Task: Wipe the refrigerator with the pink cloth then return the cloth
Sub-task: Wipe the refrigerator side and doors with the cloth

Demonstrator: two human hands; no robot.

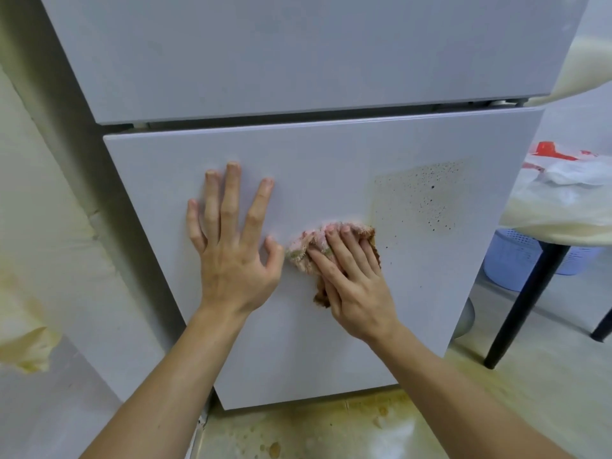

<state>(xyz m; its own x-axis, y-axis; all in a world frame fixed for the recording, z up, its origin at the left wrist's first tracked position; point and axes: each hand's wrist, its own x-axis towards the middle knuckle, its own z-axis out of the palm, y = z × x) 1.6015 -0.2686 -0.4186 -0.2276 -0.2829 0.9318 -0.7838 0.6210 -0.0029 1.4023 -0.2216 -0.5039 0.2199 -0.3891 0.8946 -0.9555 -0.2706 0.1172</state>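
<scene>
While the left hand [231, 256] rests spread on the fridge [331, 160], the right hand [356, 283], fingers straight, presses the cloth [303, 256], bunched left-to-right.

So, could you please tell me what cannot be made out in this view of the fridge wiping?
Head view: most of the pink cloth lies under the right hand, so its full shape is hidden.
Head view: the fridge top is cut off by the upper edge.
Head view: the fridge front under the flat left hand is covered.
Head view: the table at right is cut off by the frame edge.
</scene>
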